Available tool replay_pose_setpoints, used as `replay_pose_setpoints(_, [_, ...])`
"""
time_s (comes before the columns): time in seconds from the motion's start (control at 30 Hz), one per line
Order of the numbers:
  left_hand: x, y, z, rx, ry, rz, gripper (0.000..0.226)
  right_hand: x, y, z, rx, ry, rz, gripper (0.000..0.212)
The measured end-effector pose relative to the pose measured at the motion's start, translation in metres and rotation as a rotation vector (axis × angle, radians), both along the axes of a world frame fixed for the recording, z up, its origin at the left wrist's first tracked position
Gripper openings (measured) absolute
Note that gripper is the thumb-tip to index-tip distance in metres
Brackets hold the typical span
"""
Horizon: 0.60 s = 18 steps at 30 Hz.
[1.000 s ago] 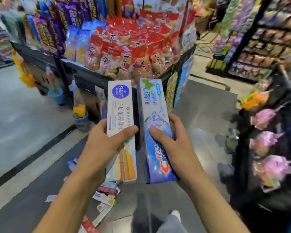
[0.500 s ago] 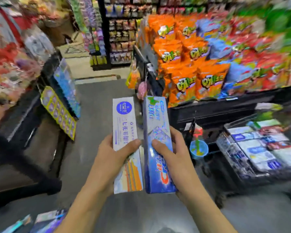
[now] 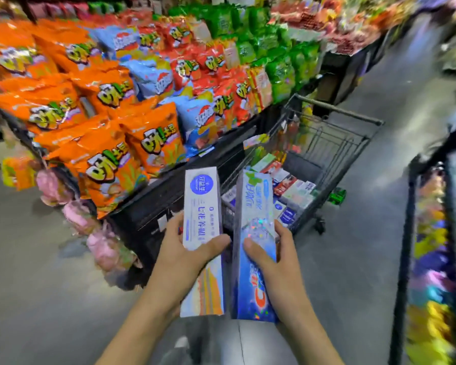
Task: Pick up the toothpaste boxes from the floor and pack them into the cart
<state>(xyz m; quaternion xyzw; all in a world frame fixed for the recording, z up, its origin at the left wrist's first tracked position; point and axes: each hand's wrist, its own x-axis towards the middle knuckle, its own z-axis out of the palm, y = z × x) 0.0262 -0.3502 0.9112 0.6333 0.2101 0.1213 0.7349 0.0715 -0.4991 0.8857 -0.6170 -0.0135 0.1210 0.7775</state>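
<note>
The left hand (image 3: 181, 256) grips a white toothpaste box (image 3: 202, 222), fingers wrapped around it. The right hand (image 3: 277, 267) grips a blue toothpaste box (image 3: 256, 206) likewise. Both boxes stand upright, side by side, near the cart (image 3: 334, 143), which contains packed boxes (image 3: 292, 188).

Ahead of you, the grey floor (image 3: 353, 259) carries a wire cart (image 3: 334, 143), standing just beside a dark display shelf (image 3: 153, 206). Toothpaste boxes (image 3: 292, 188) lie packed in the cart's basket; orange snack bags (image 3: 111, 164) lie heaped on the shelf.
</note>
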Motion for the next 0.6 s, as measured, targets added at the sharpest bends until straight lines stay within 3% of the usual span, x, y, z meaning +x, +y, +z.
replay_pose_setpoints(0.2, [0.104, 0.016, -0.02, 0.037, 0.039, -0.226, 0.087, 0.068, -0.001, -0.015, -0.052, 0.042, -0.196, 0.077])
replay_pose_setpoints(0.4, [0.23, 0.049, -0.045, 0.09, 0.043, -0.415, 0.061, 0.154, 0.026, -0.028, -0.053, 0.079, -0.376, 0.076])
replay_pose_setpoints(0.6, [0.34, 0.074, -0.071, 0.245, 0.067, -0.519, 0.052, 0.234, 0.051, -0.036, -0.156, 0.139, -0.528, 0.079])
